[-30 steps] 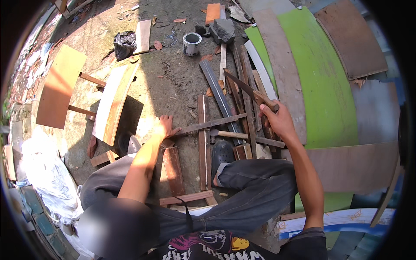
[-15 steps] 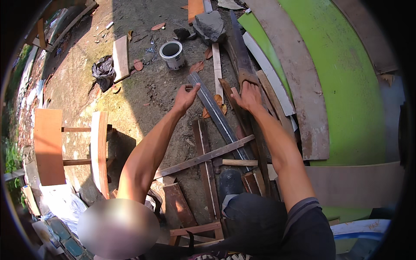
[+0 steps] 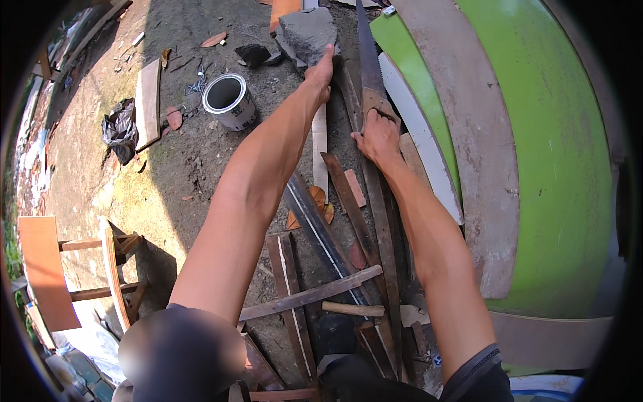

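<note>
At the top of the view, my left hand point(image 3: 321, 72) grips the lower right edge of a rough grey stone point(image 3: 305, 33); some of its fingers are hidden. My right hand point(image 3: 379, 136) is closed around the wooden handle of a handsaw point(image 3: 370, 57), whose blade points away from me. Beneath my right hand runs a long dark wooden strip point(image 3: 380, 208). A pale narrow strip point(image 3: 320, 144) extends from below the stone toward me. Between my forearms lies a dark metal-looking bar point(image 3: 321, 231) with a light line along it.
An open paint can point(image 3: 230, 100) stands left of the stone, near a black plastic bag point(image 3: 121, 130). Green panels point(image 3: 542, 134) and curved boards point(image 3: 462, 134) lie along the right. A small wooden frame point(image 3: 47, 268) stands at left. Loose wood strips point(image 3: 315, 293) cross near my legs.
My left hand has moved forward from beside the dark bar to the grey stone. My right hand stays at the saw handle. The whole view has shifted.
</note>
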Motion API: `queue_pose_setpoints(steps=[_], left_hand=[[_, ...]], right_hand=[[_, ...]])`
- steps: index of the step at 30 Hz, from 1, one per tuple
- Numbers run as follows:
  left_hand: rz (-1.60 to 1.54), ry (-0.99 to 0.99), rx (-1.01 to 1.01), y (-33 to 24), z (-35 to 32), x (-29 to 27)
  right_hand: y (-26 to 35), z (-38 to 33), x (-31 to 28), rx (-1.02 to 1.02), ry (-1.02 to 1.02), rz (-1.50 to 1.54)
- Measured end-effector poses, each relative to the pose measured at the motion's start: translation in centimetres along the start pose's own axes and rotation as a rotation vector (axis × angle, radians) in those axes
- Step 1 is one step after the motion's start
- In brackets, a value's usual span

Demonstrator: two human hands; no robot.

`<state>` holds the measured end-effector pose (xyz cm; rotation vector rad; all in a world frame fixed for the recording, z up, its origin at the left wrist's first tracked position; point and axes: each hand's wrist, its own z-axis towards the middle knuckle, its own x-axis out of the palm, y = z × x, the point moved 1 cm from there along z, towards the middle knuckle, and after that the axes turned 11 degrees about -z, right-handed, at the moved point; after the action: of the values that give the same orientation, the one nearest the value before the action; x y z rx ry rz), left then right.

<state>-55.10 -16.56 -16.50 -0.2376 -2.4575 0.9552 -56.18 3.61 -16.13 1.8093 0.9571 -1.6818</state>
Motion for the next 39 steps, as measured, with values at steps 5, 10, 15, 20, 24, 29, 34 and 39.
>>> queue_pose_setpoints(steps=[5,10,15,20,24,29,34,39], left_hand=[[-0.077,-0.342,0.070,-1.7,4.7,-1.0],[-0.124,-0.311,0.204,-1.9,-2.7,-1.1],[0.069,-0.277,0.243,-5.9,-11.3,-9.3],[0.039,-0.149,0.238,-3.3,-25.0,-21.7],[0.022,-0.309,0.148,1.8,-35.1,-31.8],[-0.152,-0.256,0.022,7.5,-42.8,-43.5],[-0.238,-0.557,0.078,13.2,-44.0,-44.8],[-0.175,-0.680,0.040,17.5,-44.1,-54.2]], right_hand=[[2.6,0.8,-0.6,-0.053,-0.071,0.029],[0.0,0.2,1.3,0.024,-0.006,0.020],[0.8,1.0,-0.5,0.032,0.097,0.039],[2.6,-3.8,-5.1,0.127,0.099,0.100],[6.7,-11.3,-6.4,0.060,-0.033,0.108],[14.9,-22.3,-7.1,-0.111,-0.058,0.174],[17.4,-34.2,-2.1,-0.262,0.070,0.272],[22.0,-40.2,-1.3,-0.545,0.141,0.257]])
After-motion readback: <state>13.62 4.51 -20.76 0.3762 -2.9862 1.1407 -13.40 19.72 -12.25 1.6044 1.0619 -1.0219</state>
